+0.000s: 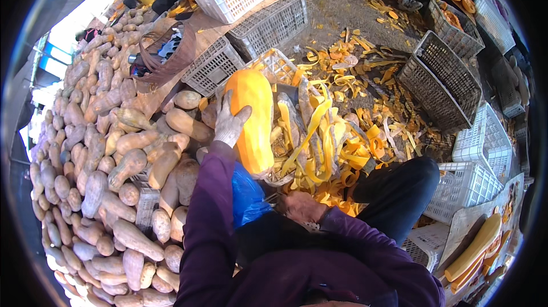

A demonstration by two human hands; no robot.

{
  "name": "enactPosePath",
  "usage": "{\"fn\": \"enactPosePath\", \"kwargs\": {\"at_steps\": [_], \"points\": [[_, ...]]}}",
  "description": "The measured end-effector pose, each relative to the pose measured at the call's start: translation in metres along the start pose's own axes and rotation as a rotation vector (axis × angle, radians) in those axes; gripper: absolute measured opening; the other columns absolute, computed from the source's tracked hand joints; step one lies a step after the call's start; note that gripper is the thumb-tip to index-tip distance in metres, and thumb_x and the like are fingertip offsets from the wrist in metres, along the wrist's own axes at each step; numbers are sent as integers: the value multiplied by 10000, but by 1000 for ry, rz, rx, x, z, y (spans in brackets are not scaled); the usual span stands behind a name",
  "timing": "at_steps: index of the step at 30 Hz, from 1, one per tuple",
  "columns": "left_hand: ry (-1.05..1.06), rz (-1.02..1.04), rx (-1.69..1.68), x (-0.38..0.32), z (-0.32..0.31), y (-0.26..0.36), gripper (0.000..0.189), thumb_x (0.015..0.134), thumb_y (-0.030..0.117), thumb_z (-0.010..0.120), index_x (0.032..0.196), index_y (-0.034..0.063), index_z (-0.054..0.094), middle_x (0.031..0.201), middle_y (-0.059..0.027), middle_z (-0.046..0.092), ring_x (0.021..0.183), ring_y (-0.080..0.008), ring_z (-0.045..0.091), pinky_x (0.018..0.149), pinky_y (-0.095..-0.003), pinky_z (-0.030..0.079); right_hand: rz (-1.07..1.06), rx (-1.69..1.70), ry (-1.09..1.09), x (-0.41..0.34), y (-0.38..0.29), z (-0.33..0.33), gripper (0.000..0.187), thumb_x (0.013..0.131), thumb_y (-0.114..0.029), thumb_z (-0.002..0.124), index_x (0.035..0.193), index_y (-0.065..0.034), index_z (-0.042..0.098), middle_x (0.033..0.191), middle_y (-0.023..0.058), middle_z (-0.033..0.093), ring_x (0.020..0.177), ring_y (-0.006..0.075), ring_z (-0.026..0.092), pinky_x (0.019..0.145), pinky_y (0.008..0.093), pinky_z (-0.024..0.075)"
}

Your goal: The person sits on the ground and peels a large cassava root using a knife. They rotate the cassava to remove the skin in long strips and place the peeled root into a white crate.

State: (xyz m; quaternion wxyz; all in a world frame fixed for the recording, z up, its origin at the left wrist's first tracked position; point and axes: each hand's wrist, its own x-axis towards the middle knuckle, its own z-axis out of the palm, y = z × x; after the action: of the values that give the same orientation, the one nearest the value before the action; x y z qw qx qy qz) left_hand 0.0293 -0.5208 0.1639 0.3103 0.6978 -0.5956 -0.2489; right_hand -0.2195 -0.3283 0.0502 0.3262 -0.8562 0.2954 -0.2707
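Observation:
A large peeled squash (252, 123), bright orange-yellow, stands tilted before me, its lower end near my lap. My left hand (231, 121), in a pale knit glove, grips its left side with the thumb and fingers spread over it. My right hand (302, 206), bare, is closed low beside the squash's lower end, on the handle of a metal tool (272, 198), probably a peeler; its blade is hard to make out. Long yellow and grey-skinned peel strips (321, 140) hang in a heap just right of the squash. A blue plastic bag (248, 195) lies by my left forearm.
Unpeeled squashes (132, 165) are piled on the left. Plastic crates (272, 24) stand ahead, one holding orange pieces, and more crates (445, 80) stand at right. Peel scraps (346, 80) litter the ground. Peeled squash (475, 247) lies on a board at lower right. Other people sit at top left.

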Motion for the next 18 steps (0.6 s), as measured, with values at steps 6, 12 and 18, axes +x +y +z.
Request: {"fn": "enactPosePath", "kwargs": {"at_steps": [6,12,18], "points": [[60,89,40,-8,0,-20,750,995,464,593,1595,89,344,1681,-175,238,1534,-390,239,1225,-490,269,53,-174,354,139,37,-106,134,962,-132,569,934,-1,564,670,174,609,536,355,590,500,472,476],[56,132,134,-5,12,-10,720,1034,483,516,1594,70,335,1678,-189,249,1529,-418,248,1231,-495,262,-31,-583,263,243,133,-114,154,844,-135,624,725,-82,705,728,112,663,649,327,658,597,425,539],[89,127,167,-7,11,-16,712,998,422,595,1575,81,354,1630,-294,271,1492,-481,290,1208,-505,313,93,-351,285,165,41,-79,155,891,-72,548,912,67,614,733,204,644,676,377,661,601,449,539]]}}
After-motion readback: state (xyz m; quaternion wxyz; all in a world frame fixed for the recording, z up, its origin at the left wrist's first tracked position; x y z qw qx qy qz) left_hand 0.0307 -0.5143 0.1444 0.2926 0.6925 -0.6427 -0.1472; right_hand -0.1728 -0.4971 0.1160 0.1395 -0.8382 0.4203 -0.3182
